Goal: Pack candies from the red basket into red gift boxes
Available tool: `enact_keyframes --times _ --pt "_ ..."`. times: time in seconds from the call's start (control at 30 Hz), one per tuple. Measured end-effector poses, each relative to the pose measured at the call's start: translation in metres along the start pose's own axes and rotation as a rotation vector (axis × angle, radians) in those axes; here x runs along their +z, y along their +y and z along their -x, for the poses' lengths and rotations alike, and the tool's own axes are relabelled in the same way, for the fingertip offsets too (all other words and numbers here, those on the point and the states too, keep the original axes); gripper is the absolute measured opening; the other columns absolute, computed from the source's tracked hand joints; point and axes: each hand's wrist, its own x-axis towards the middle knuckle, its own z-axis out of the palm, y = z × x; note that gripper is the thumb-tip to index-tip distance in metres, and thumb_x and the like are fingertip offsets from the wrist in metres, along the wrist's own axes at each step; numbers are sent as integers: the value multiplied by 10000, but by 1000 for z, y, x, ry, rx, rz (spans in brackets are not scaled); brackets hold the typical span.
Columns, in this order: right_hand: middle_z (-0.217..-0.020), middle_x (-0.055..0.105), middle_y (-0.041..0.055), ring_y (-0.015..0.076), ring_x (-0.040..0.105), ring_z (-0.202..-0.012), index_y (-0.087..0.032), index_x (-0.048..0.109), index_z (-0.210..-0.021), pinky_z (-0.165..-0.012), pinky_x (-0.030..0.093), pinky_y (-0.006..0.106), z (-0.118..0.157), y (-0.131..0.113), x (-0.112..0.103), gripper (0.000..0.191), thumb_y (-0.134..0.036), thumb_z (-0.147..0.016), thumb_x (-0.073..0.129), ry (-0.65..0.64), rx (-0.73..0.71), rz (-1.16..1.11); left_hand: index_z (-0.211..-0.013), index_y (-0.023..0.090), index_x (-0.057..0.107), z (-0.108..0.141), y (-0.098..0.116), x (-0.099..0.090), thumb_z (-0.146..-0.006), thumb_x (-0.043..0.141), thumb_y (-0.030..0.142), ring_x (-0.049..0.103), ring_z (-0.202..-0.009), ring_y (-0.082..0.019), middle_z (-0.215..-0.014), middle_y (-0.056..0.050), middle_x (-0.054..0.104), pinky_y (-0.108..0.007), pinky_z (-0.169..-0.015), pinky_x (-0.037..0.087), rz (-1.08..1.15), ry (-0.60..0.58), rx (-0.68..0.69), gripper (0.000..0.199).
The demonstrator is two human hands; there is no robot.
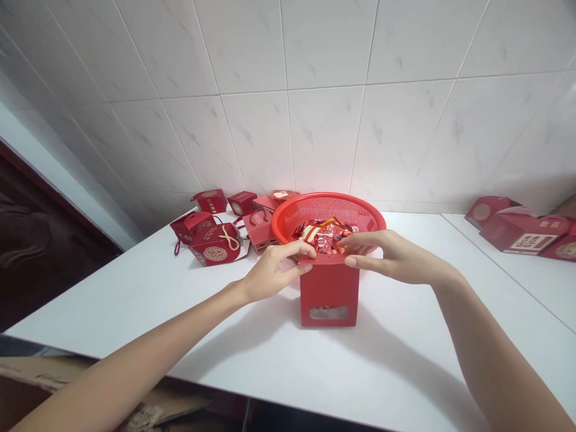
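Note:
A red paper box (330, 291) with a small clear window low on its front stands upright on the white table. My left hand (274, 270) pinches the box's top left edge between thumb and fingers. At the top right edge is my right hand (391, 258), its thumb in front and its fingers behind the rim. Just behind the box sits a red plastic basket (330, 205) holding wrapped candies (324, 240). The inside of the box is hidden, apart from something faint behind its window.
Several red boxes (216, 243) lie at the back left of the white table (252, 354), one with a gold cord. More red boxes (524, 233) lie at the far right. A tiled wall rises behind, and cardboard (31, 375) shows below the table's front edge.

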Motion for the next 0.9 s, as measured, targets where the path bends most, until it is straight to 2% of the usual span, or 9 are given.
enact_keyframes --times 0.07,0.13,0.27,0.37,0.5,0.7,0.9 --pt "-822 691 42 177 608 -735 -205 721 -955 -624 485 294 -2 1 1 387 -501 -987 474 -10 -11 26 -896 187 663 -1 0 0 -889 588 216 674 -881 -173 -929 -30 736 -282 -842 546 -13 -2 28 80" --pt "-696 603 14 143 512 -626 -195 667 -795 -552 406 272 -4 2 3 425 -490 -999 439 -22 -5 60 -862 186 659 -1 1 0 -880 579 201 670 -855 -166 -906 -30 736 -278 -830 544 -17 -7 34 83" --pt "-627 480 -21 118 379 -568 -196 516 -677 -526 316 264 -7 4 7 386 -430 -982 473 -37 15 78 -895 181 677 0 2 -2 -826 649 224 675 -887 -180 -950 -32 748 -285 -871 537 -38 -11 11 86" --pt "-630 484 -22 119 373 -572 -196 517 -688 -528 301 267 -8 5 10 326 -363 -967 495 -15 28 92 -919 183 698 0 1 -3 -853 643 281 682 -897 -189 -956 -36 755 -293 -880 541 -21 -25 -25 130" --pt "-711 585 5 135 455 -629 -188 613 -785 -572 347 281 -10 7 13 214 -281 -952 515 10 35 107 -946 189 715 -1 -2 0 -917 569 299 687 -904 -188 -967 -41 759 -305 -881 551 9 -10 -61 185" --pt "-655 549 -12 124 419 -575 -193 594 -744 -522 309 266 -12 8 14 226 -285 -940 530 26 32 115 -1219 215 661 -3 -5 2 -900 612 338 662 -1104 -235 -1281 -65 690 -369 -983 531 48 33 -105 345" --pt "-804 647 31 163 543 -712 -190 637 -840 -623 402 292 -11 17 18 215 -324 -961 520 61 29 43 -1145 188 726 -5 -7 4 -893 610 345 658 -1147 -257 -1214 -65 735 -370 -993 532 48 49 -158 319"
